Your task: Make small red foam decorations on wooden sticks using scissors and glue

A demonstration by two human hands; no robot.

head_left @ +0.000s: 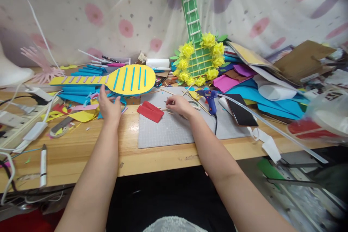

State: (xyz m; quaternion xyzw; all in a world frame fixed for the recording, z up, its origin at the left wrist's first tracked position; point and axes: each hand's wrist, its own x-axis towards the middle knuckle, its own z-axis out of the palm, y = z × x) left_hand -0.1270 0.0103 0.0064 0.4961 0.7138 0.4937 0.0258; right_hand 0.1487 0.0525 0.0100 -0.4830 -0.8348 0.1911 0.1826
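Observation:
My left hand (109,106) is raised with its fingers apart, just below the neck of a yellow paper guitar (132,79). I cannot tell whether a fingertip touches it. Blue strips cross the guitar's round body, and short pale purple ones cross its neck. Over a grey cutting mat (168,134) my right hand (179,105) is closed in a pinch. What its fingers hold, if anything, is too small to make out. Thin wooden sticks lie around that hand. To its left rests a folded piece of red paper (150,111).
A blue glue gun (209,99) with a long clear glue stick lies right of my hand, beside a black phone (240,110). Behind stands a green guitar (193,18) with yellow flowers. Coloured paper piles up at right; cables and a white marker (43,166) lie left.

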